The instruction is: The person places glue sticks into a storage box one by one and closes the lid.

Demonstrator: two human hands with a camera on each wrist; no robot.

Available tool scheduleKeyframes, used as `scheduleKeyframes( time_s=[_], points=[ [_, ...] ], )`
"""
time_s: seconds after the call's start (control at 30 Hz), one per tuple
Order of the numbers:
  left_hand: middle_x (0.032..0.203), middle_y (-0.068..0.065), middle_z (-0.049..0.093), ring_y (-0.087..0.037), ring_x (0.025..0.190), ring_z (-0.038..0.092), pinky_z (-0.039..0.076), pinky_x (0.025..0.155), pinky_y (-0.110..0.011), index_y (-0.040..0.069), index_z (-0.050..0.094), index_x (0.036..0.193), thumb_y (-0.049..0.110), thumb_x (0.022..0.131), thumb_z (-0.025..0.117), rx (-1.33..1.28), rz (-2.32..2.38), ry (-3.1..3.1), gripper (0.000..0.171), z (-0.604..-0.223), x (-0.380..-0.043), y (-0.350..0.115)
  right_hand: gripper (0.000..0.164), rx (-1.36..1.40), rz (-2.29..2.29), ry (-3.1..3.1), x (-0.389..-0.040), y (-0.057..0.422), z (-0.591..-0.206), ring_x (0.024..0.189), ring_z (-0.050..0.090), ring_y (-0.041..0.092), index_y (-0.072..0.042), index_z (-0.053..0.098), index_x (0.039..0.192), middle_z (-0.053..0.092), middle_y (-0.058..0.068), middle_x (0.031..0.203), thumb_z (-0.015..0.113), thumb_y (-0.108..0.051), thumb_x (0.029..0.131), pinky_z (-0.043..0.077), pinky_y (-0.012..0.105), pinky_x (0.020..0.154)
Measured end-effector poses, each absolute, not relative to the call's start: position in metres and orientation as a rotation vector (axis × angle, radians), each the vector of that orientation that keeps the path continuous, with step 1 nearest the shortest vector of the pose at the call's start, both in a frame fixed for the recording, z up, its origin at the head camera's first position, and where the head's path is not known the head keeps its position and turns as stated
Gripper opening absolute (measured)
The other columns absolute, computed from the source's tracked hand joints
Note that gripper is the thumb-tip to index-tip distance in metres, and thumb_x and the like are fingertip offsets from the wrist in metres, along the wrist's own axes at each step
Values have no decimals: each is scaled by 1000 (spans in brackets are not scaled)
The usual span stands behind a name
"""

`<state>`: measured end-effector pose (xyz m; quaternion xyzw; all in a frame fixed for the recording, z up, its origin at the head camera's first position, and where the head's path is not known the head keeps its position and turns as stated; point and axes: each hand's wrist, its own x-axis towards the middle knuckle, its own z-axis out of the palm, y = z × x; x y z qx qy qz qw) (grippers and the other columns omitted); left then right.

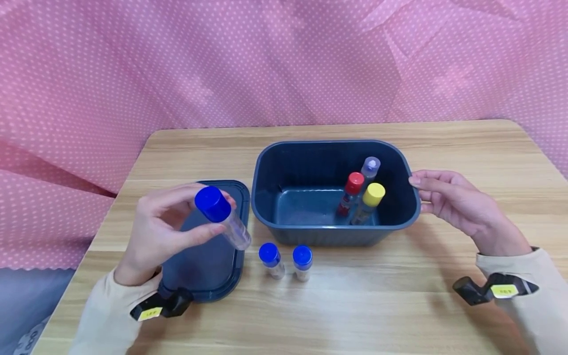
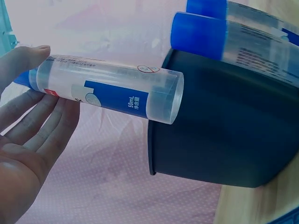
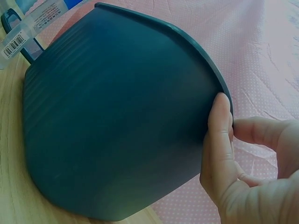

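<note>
clear blue-capped plastic bottle [image 1: 225, 217] is pinched in the left hand's [image 1: 157, 224] fingers, 9 o'clock of the dark-blue plastic bin [image 1: 324, 237], right hand's [image 1: 461, 204] fingers gripping its 3 o'clock rim, so imo halfway-ish: three capped bottles [image 1: 350, 194] [image 1: 369, 202] [image 1: 370, 169] in, two blue-capped bottles [image 1: 271, 259] [image 1: 302, 262] left at 7

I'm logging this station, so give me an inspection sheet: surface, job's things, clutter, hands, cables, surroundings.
Surface: wood-grain table
Job's things: dark bin containing red-capped bottle, yellow-capped bottle and purple-topped bottle; two blue-capped bottles standing before it; dark lid lying left
Clutter: nothing seen
Hands: left hand holds a third blue-capped bottle, raised off the table; right hand pinches the bin at its right end
Cables: nothing seen
Surroundings: pink dotted cloth behind table
</note>
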<state>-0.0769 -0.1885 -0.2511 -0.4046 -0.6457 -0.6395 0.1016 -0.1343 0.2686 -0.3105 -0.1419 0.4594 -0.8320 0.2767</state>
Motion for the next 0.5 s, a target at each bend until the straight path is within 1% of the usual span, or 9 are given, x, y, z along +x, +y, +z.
scheduleKeyframes(
  time_s=[0.23,0.5],
  points=[
    [101,-17,71,-26,95,68,54,87,-33,-15,66,104,-7,74,79,-1133,-1888,-1931,33,-247,-80,-185,38,-394,-2230,1222,-135,267,-311,92,69,19,6,66,111,70,12,104,30,6,102,57,35,79],
    [98,-17,72,-27,93,69,54,88,-33,-14,66,104,1,77,80,-1130,-1881,-1891,34,-240,-85,-179,38,-387,-2234,1218,-134,268,-310,93,69,19,6,66,111,70,12,105,29,6,102,57,34,78]
  ],
)
